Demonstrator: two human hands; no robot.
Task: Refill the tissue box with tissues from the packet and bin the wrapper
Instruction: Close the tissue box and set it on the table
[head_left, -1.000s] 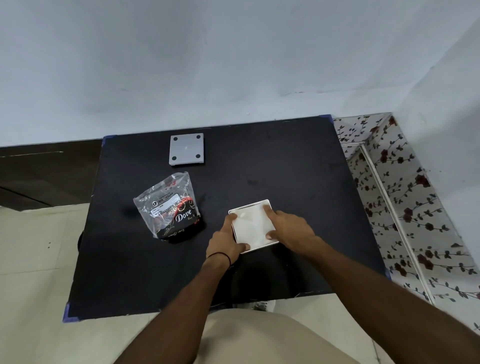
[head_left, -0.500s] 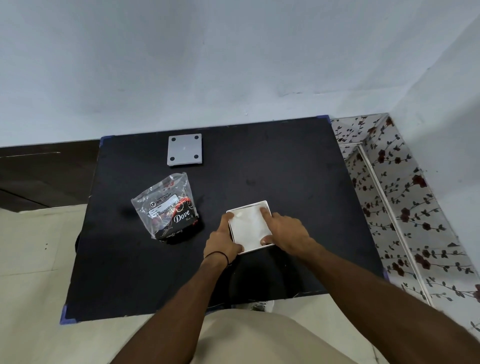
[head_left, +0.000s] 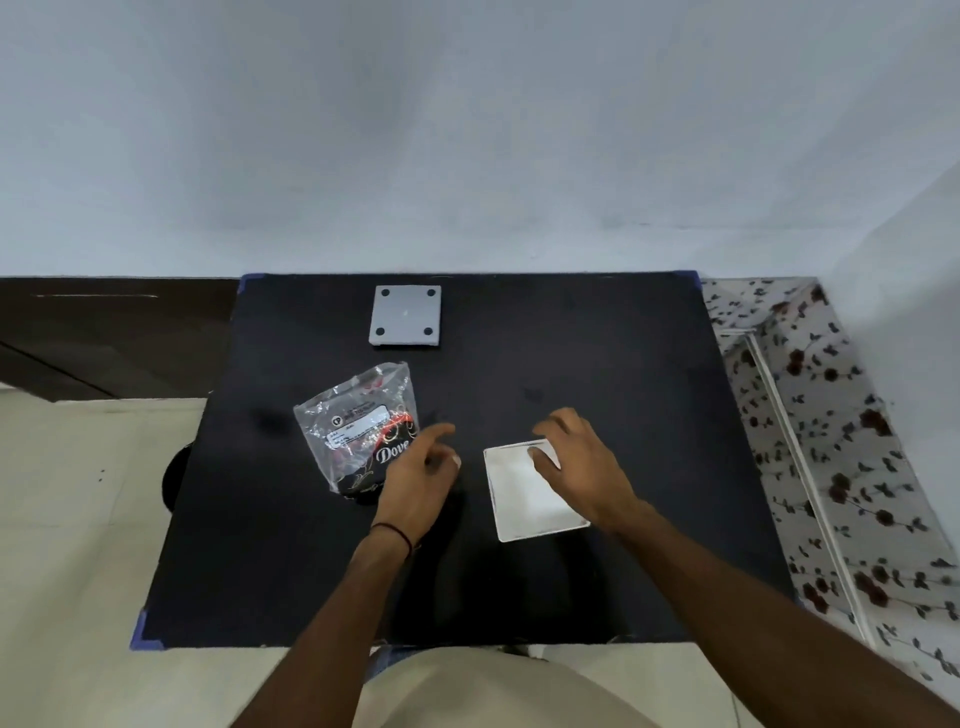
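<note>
A white square tissue box (head_left: 524, 493) filled with white tissues lies on the black table (head_left: 597, 364). My right hand (head_left: 576, 462) rests over its far right corner, fingers spread. My left hand (head_left: 421, 478) hovers to the left of the box, fingers apart, beside the clear "Dove" tissue packet (head_left: 358, 426), which lies crumpled at centre left. A grey square lid (head_left: 405, 315) with four dark feet sits upside down at the table's back edge.
A floral-patterned surface (head_left: 831, 441) runs along the table's right side. A white wall stands behind, and pale floor tiles (head_left: 78, 519) lie to the left. No bin is in view.
My left hand has come off the tissue box and moved left toward the packet. My right hand has lifted its grip and now rests on the box's far corner.
</note>
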